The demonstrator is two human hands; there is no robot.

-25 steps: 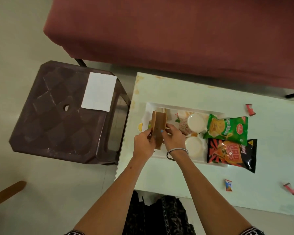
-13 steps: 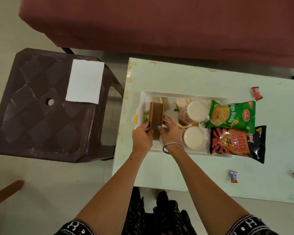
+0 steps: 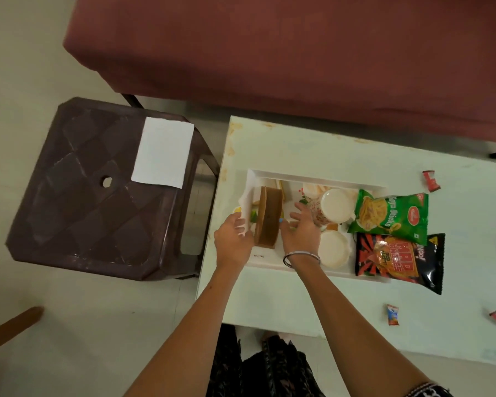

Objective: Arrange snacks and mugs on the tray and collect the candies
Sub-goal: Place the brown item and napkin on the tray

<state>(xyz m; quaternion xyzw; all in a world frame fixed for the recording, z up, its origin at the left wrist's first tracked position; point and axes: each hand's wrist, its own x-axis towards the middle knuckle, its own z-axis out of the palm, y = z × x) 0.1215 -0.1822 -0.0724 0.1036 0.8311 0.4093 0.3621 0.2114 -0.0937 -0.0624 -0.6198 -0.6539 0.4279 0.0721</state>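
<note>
Brown box [image 3: 267, 222] upright on edge at left end of white tray [image 3: 312, 179] on surface. Left hand [image 3: 233, 239] and right hand [image 3: 301, 233] flanking it, grip wide, fingers spread, holding nothing.

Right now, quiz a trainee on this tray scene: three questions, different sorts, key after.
1. True or false: the right hand grips the brown box.
2. How many wrapped candies lie loose on the table?
3. Which snack bag is nearer the sofa: A green bag, B black bag?

Key: 1 false, both hands are open beside it; 2 three; 3 A.
</note>
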